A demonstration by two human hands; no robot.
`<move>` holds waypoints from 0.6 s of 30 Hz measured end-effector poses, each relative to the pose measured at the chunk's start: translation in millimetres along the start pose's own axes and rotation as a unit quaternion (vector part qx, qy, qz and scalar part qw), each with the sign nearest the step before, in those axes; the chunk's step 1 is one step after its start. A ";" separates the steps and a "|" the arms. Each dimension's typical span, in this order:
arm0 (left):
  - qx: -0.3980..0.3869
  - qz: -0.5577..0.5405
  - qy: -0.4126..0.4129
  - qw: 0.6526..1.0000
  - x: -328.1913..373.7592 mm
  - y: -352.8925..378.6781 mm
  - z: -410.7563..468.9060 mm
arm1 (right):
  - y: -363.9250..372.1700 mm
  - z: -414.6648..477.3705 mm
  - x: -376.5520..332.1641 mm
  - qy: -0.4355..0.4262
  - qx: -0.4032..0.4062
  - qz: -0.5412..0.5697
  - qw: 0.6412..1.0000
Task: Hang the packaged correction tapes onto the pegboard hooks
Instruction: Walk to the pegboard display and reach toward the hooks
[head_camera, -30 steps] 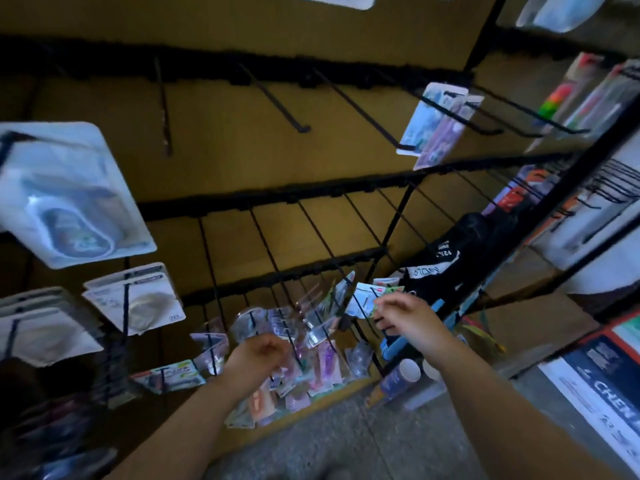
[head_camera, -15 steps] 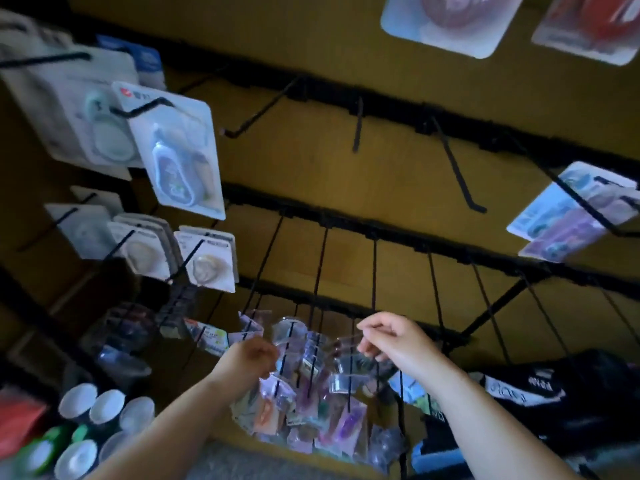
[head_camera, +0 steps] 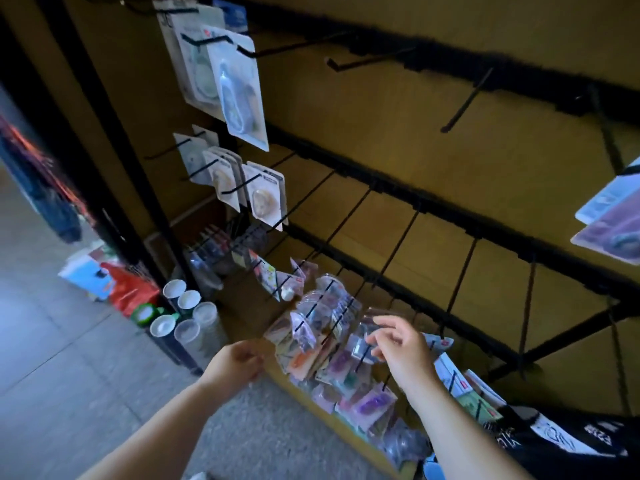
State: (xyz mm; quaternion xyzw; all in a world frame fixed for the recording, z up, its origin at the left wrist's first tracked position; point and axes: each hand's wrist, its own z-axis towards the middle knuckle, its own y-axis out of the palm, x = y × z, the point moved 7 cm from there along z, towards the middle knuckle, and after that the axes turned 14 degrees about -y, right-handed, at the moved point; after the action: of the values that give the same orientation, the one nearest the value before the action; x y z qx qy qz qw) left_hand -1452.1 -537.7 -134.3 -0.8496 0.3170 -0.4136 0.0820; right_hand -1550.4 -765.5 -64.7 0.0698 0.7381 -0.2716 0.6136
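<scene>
1. The left hand (head_camera: 235, 363) is hovering just left of the lowest row of hooks, with its fingers curled toward the palm. Whether it is gripping anything cannot be told; the view is blurred there.

2. The right hand (head_camera: 398, 344) is reaching into the same row in a released state, with its fingers spread and loosely bent. Its thumb and fingertips are lying at a small clear packet (head_camera: 360, 346) that is hanging on a hook. Whether they are pinching it cannot be told.

3. The small correction tape packets (head_camera: 320, 323) are hanging in a dense cluster between the two hands and just beyond them, and further packets are hanging below the right wrist.

4. Bare hooks (head_camera: 398, 237) are projecting from the yellow board (head_camera: 381, 150) above both hands.

5. Larger carded tapes (head_camera: 242, 88) are hanging well above the left hand, and mid-size cards (head_camera: 265, 197) are hanging beneath them.

6. Two more cards (head_camera: 613, 220) are hanging far above and to the right of the right hand.

7. White cups (head_camera: 187, 299) are standing on the floor to the left of the left hand. A black bag (head_camera: 571, 445) is lying to the right of the right forearm.
</scene>
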 end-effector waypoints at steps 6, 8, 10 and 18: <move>-0.028 0.037 -0.031 0.998 -35.4 9.0 23.9 | 51.5 3.6 56.9 0.061 -0.043 0.010 0.997; -0.043 0.037 -0.055 0.997 -59.2 4.3 41.2 | 78.4 2.8 80.2 0.087 -0.058 0.003 0.995; -0.055 0.040 -0.071 0.995 -80.7 -4.0 64.9 | 106.0 7.0 107.6 0.108 -0.066 -0.001 0.992; -0.092 0.041 -0.101 0.990 -155.7 3.1 167.9 | 190.9 25.3 221.3 0.177 -0.050 -0.003 0.983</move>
State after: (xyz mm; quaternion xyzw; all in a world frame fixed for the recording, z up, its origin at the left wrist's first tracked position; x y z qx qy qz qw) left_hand -1398.0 -466.3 -345.0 -0.8770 0.3786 -0.2912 0.0523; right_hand -1497.6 -667.9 -336.2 0.0840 0.8478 -0.2198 0.4753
